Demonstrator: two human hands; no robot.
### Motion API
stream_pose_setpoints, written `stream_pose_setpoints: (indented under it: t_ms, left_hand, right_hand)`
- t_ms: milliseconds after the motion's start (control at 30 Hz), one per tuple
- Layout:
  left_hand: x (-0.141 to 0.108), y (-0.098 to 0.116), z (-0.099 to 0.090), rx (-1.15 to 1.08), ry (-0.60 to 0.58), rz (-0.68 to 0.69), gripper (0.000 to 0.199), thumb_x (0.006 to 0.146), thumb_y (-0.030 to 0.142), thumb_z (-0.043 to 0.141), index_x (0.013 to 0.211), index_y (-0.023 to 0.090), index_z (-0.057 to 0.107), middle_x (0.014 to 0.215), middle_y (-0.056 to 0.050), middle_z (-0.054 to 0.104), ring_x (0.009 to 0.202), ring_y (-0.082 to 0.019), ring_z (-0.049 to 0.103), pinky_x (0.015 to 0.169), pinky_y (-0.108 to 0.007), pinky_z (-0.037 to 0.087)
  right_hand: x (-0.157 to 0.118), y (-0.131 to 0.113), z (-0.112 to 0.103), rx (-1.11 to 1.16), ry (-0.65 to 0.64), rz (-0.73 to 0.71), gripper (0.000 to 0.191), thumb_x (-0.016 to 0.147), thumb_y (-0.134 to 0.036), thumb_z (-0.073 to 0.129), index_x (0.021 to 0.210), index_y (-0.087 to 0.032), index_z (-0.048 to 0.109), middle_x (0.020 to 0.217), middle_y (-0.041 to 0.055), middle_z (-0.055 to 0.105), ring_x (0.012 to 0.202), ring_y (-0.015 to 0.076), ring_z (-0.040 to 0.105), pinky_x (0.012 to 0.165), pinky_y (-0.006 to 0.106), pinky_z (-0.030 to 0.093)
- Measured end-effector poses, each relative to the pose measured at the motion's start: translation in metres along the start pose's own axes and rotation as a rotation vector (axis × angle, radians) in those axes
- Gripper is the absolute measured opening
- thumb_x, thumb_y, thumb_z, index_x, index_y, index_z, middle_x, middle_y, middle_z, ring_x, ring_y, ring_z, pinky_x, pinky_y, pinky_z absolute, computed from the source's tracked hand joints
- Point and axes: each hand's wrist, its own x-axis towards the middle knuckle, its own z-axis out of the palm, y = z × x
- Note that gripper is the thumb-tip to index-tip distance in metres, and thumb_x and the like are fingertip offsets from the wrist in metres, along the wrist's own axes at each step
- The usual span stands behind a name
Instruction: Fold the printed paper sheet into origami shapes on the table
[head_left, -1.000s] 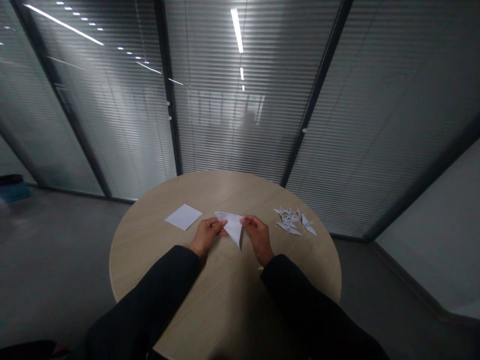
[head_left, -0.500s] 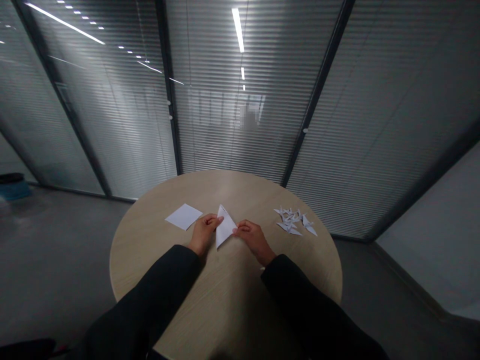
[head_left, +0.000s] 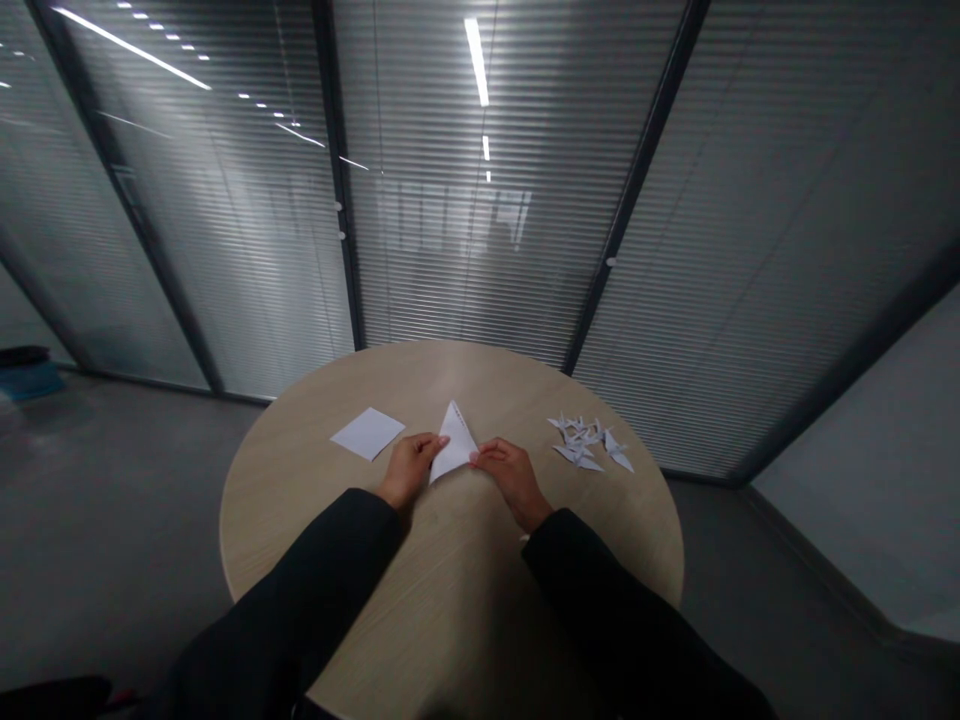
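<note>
2 pinching hands: left hand, right hand, fingertips on opposite edges of a folded paper triangle.

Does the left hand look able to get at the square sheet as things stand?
Probably yes. The left hand sits right beside the square sheet, with only tabletop between them. It is on the folded triangle, though, so it would likely have to let go first.

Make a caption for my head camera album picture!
Left hand and right hand hold a white paper triangle on a round pale-wood table, beside a white paper square and white origami cranes.
</note>
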Motion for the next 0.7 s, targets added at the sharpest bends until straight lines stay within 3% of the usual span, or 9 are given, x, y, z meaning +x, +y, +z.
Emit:
stream_pose_setpoints:
  t_ms: [167,333,567,700]
  left_hand:
    - [-0.004,0.011,-0.004,0.196,0.037,0.120,0.039,0.080,0.050,0.054,0.063,0.016,0.063,0.056,0.001,0.050,0.058,-0.014,0.043,0.056,-0.026,0.031]
    - [-0.004,0.014,-0.005,0.259,-0.008,0.137,0.040,0.079,0.051,0.052,0.068,0.015,0.065,0.062,-0.002,0.057,0.062,-0.016,0.047,0.060,-0.027,0.035]
    - [0.000,0.003,-0.004,0.063,-0.097,0.045,0.046,0.076,0.058,0.057,0.077,0.013,0.069,0.069,-0.004,0.065,0.064,-0.017,0.055,0.061,-0.027,0.041]
    - [0.002,-0.003,-0.004,-0.054,-0.218,-0.050,0.051,0.074,0.062,0.060,0.081,0.012,0.070,0.069,-0.007,0.069,0.063,-0.018,0.061,0.061,-0.028,0.046]
  right_hand:
    - [-0.001,0.000,0.001,0.000,-0.052,0.011,0.024,0.060,-0.035,0.078,0.072,-0.020,0.065,0.066,0.0001,0.071,0.064,0.0185,0.065,0.066,0.030,0.047]
    - [-0.001,-0.002,0.001,0.035,-0.120,0.059,0.028,0.060,-0.039,0.078,0.077,-0.018,0.068,0.072,0.0021,0.073,0.069,0.0187,0.067,0.071,0.030,0.049]
    - [0.003,0.004,-0.002,0.008,-0.089,0.028,0.031,0.059,-0.044,0.079,0.075,-0.018,0.071,0.072,0.0038,0.073,0.069,0.0211,0.067,0.070,0.033,0.050]
    - [0.006,0.009,-0.006,0.010,-0.024,-0.023,0.033,0.057,-0.044,0.080,0.075,-0.017,0.071,0.072,0.0045,0.074,0.070,0.0218,0.068,0.070,0.033,0.050]
